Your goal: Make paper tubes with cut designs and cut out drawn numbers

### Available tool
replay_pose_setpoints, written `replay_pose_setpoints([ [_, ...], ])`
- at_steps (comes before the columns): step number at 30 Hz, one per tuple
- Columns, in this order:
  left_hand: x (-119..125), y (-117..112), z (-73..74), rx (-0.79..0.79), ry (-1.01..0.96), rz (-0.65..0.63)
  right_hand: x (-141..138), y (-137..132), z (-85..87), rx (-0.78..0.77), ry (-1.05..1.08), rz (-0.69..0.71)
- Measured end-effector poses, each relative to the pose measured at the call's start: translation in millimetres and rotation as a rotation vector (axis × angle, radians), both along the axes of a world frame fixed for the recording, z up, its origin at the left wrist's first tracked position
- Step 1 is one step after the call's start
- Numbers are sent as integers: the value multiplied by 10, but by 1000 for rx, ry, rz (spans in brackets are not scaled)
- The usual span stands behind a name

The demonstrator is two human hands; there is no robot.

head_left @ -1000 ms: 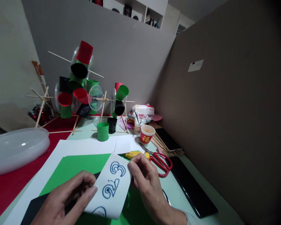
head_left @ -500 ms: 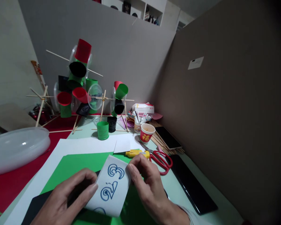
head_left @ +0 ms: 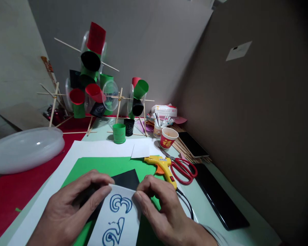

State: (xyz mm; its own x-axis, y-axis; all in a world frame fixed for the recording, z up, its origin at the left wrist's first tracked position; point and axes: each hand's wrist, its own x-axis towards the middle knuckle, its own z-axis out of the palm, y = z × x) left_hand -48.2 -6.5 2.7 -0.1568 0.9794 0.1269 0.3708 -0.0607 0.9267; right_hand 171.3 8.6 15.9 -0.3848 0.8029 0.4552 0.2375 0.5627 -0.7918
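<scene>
Between my two hands is a strip of white paper (head_left: pixel 127 218) with blue hand-drawn curls on it. My left hand (head_left: pixel 72 201) pinches its upper left corner between thumb and fingers. At the upper right corner, my right hand (head_left: pixel 164 205) grips the edge the same way. The strip's lower end runs out of the picture. Beneath lie a black sheet (head_left: pixel 127 177), partly covered by my left hand, and a larger green sheet (head_left: pixel 97 164). A yellow glue gun (head_left: pixel 164 167) and red-handled scissors (head_left: pixel 182 171) rest just beyond my right hand.
A stick frame (head_left: pixel 119 106) with coloured paper tubes and clear discs stands at the back. Before it are a green paper cup (head_left: pixel 119 133) and a black one (head_left: pixel 129 127). A red-and-white cup (head_left: pixel 168 138), phone (head_left: pixel 193 144) and long black object (head_left: pixel 218 198) lie right; a balloon (head_left: pixel 28 150) left.
Both hands have shifted to the strip's top corners, my left hand sliding up its edge. The strip sits lower and straighter. The view has tilted down, showing more of the glue gun.
</scene>
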Motion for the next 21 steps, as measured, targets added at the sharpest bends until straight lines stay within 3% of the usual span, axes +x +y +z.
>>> replay_pose_setpoints([
  [8,81,76,122,-10,45,-2,20,11,53,-61,-27,-8],
  [13,159,41,168,-12,71,-24,55,40,91,-86,-84,122],
  [18,110,-38,111,67,92,-93,52,35,131,-197,7,137],
  [21,-22,-47,-13,130,98,-43,58,25,151,-263,78,129],
])
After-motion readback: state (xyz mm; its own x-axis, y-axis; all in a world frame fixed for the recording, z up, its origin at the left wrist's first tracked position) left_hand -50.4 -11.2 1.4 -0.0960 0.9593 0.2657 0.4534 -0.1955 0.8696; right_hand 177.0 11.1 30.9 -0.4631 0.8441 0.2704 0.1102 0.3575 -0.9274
